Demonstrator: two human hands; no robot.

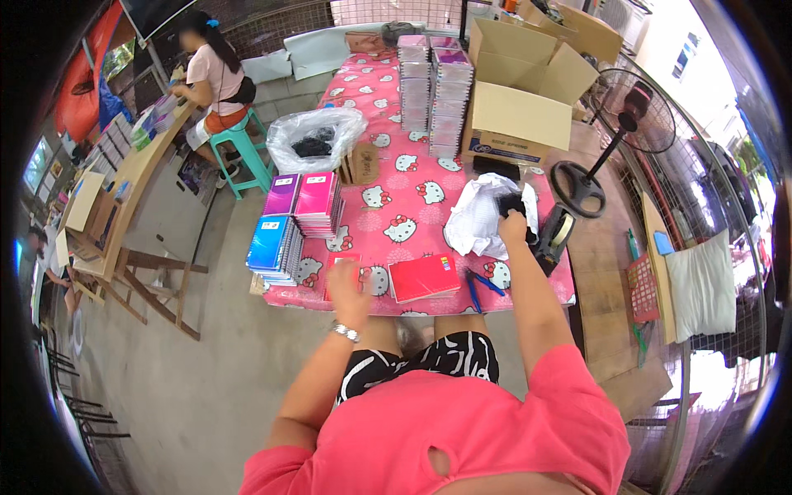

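My left hand [350, 293] rests palm-down on a red notebook [340, 266] at the table's front edge, a watch on the wrist. My right hand [512, 226] reaches into a white plastic bag [478, 219] and grips a black item [511, 203] there. A second red notebook [423, 276] lies between the hands. Blue pens [482, 289] lie just right of it. Stacks of blue, purple and pink notebooks [295, 221] stand at the table's left edge.
The table has a pink cartoon-cat cloth [396, 186]. Tall stacks of notebooks [433, 91], an open cardboard box [524, 91] and a clear bag of dark items [315, 139] sit farther back. A tape dispenser [554, 235] and floor fan [615, 140] are on the right. A person [213, 78] sits at back left.
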